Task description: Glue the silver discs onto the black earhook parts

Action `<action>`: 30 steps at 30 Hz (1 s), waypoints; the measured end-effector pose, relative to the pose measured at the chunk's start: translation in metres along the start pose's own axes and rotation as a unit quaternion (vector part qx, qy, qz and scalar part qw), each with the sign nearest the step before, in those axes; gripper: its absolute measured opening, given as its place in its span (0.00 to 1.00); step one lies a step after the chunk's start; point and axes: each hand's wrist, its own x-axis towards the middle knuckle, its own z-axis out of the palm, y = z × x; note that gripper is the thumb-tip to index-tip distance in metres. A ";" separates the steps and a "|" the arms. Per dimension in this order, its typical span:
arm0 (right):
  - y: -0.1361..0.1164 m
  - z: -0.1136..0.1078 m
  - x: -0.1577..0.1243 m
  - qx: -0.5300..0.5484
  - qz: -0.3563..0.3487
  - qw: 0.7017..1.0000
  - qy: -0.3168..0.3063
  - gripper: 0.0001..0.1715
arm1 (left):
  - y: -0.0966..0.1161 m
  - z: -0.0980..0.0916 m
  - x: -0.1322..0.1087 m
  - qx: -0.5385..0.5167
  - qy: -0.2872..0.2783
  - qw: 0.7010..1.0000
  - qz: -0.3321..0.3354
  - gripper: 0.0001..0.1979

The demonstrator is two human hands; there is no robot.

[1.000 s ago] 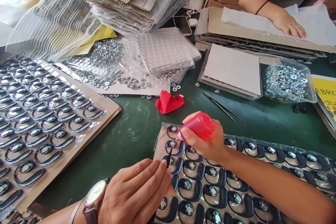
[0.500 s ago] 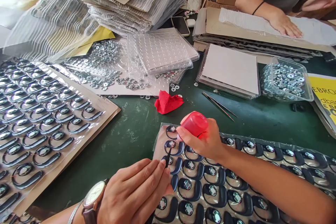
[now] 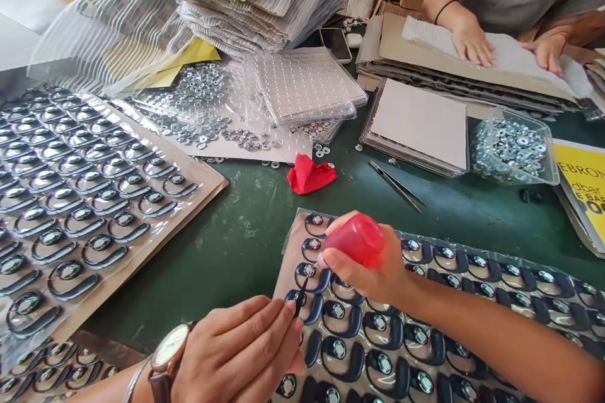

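My left hand (image 3: 241, 346), with a watch on its wrist, pinches a thin black pointed tool (image 3: 300, 295). The tool's tip touches or nearly touches a round silver piece near the left edge of a plastic-covered sheet (image 3: 288, 264) of black curved parts. Just to the right, my right hand (image 3: 373, 271) grips a red squeeze bottle (image 3: 357, 239), its nozzle pointing down-left close to the tool's tip. A crumpled red cloth (image 3: 309, 175) lies above both hands on the green table (image 3: 236, 201).
Tweezers (image 3: 397, 186) lie beyond my right hand. A clear tub (image 3: 515, 146) of metal rings stands at right. Another sheet (image 3: 203, 182) of black parts is at left. Loose rings, card stacks (image 3: 420, 123) and a phone (image 3: 335, 44) are farther back. A person's hands press a white wrap.
My hands have moved slightly down the sheet's left column, to a lower round piece. The view has shifted a little. The other person's hand moved left, and their second hand now rests on the wrap.
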 end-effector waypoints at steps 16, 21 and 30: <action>0.011 0.008 0.000 -0.034 -0.065 0.997 -0.003 0.11 | -0.006 0.009 0.002 0.025 0.020 0.998 0.053 0.10; 0.011 0.007 -0.001 -0.015 -0.030 0.999 -0.004 0.10 | -0.009 0.008 0.003 0.035 0.019 0.997 0.067 0.10; 0.010 0.004 0.001 -0.013 -0.002 1.000 0.012 0.09 | -0.011 0.007 0.004 0.021 0.017 0.998 0.060 0.10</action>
